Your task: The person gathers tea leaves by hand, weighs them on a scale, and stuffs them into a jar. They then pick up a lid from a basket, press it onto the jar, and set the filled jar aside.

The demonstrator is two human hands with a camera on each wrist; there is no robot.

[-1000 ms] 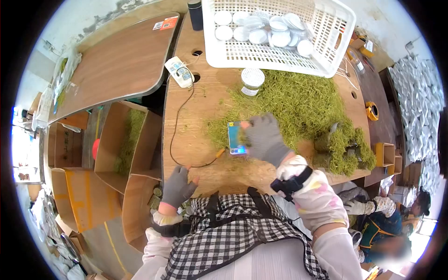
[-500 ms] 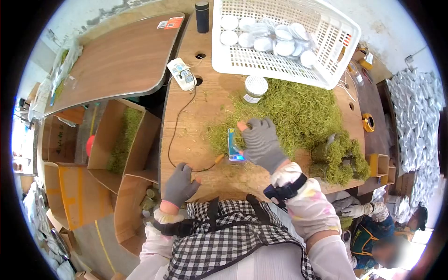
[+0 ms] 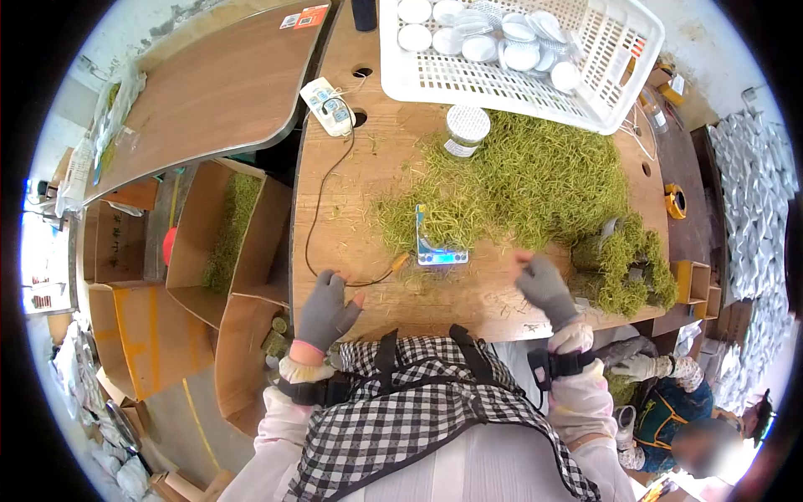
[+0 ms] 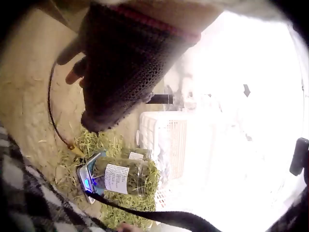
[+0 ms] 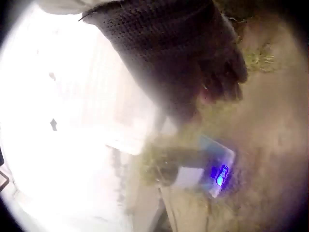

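Note:
My left hand (image 3: 326, 314), in a grey fingerless glove, rests at the table's near edge beside the cable, fingers loosely bent, holding nothing. My right hand (image 3: 544, 289), gloved alike, is over the wooden table right of the small digital scale (image 3: 442, 257), its bare fingertips together and nothing visible in them. On the lit scale stands a clear jar (image 4: 137, 180) with a white label, packed with green plant strands; from above its top blends into the strands. The loose green heap (image 3: 552, 167) spreads behind. A white-lidded jar (image 3: 467, 130) stands at the heap's back edge.
A white basket (image 3: 502, 88) of lidded jars stands at the back. Strand-covered jars (image 3: 619, 268) cluster at the right. A power strip (image 3: 329, 106) with a cable lies on the left. Cardboard boxes (image 3: 155, 339) stand beside the table; another person (image 3: 673, 410) is at right.
My right hand has drawn away from the scale to the right, uncovering its display and the strands over it. My left hand has stayed by the table edge.

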